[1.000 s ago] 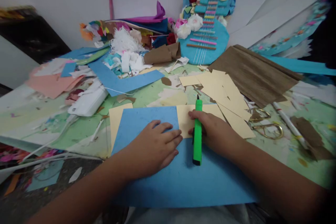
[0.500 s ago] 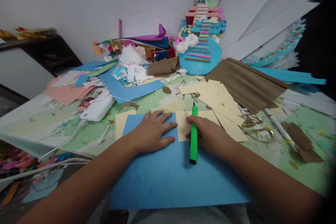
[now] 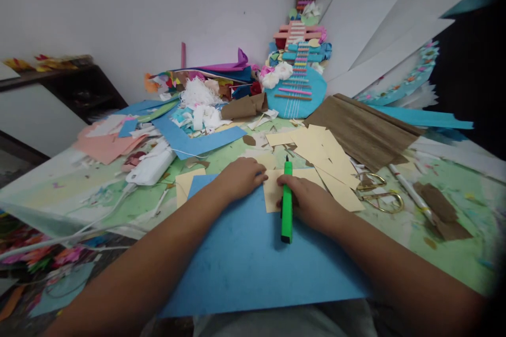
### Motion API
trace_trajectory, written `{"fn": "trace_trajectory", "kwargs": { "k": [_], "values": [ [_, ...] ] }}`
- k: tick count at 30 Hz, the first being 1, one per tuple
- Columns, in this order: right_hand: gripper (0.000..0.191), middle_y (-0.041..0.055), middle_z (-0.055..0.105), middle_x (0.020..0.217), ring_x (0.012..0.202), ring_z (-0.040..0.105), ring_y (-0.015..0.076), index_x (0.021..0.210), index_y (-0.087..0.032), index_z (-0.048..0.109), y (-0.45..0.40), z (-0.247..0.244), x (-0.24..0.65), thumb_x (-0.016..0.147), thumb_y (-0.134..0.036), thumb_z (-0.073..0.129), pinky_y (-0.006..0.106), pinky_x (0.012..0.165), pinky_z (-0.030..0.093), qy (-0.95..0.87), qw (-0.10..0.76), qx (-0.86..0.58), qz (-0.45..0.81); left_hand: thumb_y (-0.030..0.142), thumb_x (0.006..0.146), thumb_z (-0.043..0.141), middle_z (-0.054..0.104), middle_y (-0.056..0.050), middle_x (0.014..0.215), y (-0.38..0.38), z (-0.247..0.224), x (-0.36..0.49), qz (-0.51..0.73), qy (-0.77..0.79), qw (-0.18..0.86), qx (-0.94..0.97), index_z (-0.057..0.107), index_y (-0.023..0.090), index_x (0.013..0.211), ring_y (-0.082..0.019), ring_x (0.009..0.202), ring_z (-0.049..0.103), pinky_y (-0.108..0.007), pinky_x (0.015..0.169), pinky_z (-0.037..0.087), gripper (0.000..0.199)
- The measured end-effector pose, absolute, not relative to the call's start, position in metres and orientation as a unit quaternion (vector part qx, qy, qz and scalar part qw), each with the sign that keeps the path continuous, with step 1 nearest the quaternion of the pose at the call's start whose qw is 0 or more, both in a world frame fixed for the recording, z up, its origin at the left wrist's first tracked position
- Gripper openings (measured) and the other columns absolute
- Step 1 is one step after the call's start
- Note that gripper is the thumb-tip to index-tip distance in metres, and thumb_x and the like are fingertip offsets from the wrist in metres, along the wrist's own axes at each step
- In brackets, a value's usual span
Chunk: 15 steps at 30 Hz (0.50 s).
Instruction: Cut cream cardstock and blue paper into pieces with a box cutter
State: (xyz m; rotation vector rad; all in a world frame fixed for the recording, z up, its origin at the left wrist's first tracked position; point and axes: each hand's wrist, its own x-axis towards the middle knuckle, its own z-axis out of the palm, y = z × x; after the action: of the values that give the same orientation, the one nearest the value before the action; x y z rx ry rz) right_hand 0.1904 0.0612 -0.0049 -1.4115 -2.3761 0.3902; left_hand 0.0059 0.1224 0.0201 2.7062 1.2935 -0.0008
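Two hands meet above the blue sheet (image 3: pixel 245 263): the right hand (image 3: pixel 312 202) wraps around a green tool (image 3: pixel 287 208), and the left hand (image 3: pixel 243 175) bends its fingers at the sheet's far edge, whether pinching anything I cannot tell. Between them shows cream card (image 3: pixel 272 192). Swinging the tool leftward could bring its tip against the left fingers. It looks slim, bright green, with a dark point and black butt.

We saw smooth, matt blue paper (image 3: pixel 256 268), plain matt cream card (image 3: pixel 328 154), brown paper (image 3: pixel 359 130) finely creased like crepe, smooth plastic on the green pen-shaped tool (image 3: pixel 287 200), and shiny, gold-coloured metal scissors handles (image 3: pixel 381 195).
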Motion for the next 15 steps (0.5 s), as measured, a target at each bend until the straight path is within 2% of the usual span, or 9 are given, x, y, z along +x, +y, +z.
{"fn": "trace_trajectory", "kwargs": {
  "k": [5,9,12,15],
  "values": [
    [0.035,0.0075,0.059,0.090,0.078,0.055,0.0184,0.110,-0.021,0.047,0.061,-0.006,0.191,0.076,-0.019,0.054,0.026,0.066,0.038,-0.839,0.177,-0.495,0.143,0.038,0.076,0.050,0.064,-0.007,0.082,0.138,0.022,0.015,-0.022,0.495,0.095,0.863,0.066,0.016,0.085,-0.020,0.077,0.057,-0.027,0.061,0.037,0.028],
    [0.036,0.0082,0.059,0.091,0.078,0.054,0.0185,0.110,-0.020,0.047,0.061,-0.009,0.193,0.075,-0.020,0.055,0.027,0.067,0.039,-0.841,0.188,-0.487,0.144,0.035,0.069,0.058,0.065,-0.005,0.082,0.149,0.028,0.024,-0.062,0.516,0.136,0.843,0.065,0.015,0.086,-0.018,0.073,0.056,-0.025,0.059,0.036,0.027],
    [0.037,0.0085,0.059,0.090,0.077,0.055,0.0187,0.111,-0.019,0.047,0.063,-0.012,0.193,0.075,-0.021,0.056,0.029,0.069,0.041,-0.845,0.191,-0.479,0.144,0.032,0.064,0.062,0.063,-0.004,0.072,0.157,0.034,0.029,-0.095,0.515,0.177,0.834,0.065,0.015,0.075,-0.018,0.068,0.055,-0.025,0.058,0.037,0.021],
    [0.038,0.0091,0.060,0.094,0.085,0.056,0.0211,0.110,-0.019,0.047,0.064,-0.010,0.195,0.074,-0.022,0.059,0.033,0.074,0.043,-0.851,0.215,-0.459,0.135,0.029,0.057,0.065,0.060,-0.001,0.062,0.162,0.043,0.028,-0.096,0.511,0.220,0.825,0.063,0.016,0.064,-0.017,0.064,0.054,-0.025,0.057,0.038,0.014]
  ]
}}
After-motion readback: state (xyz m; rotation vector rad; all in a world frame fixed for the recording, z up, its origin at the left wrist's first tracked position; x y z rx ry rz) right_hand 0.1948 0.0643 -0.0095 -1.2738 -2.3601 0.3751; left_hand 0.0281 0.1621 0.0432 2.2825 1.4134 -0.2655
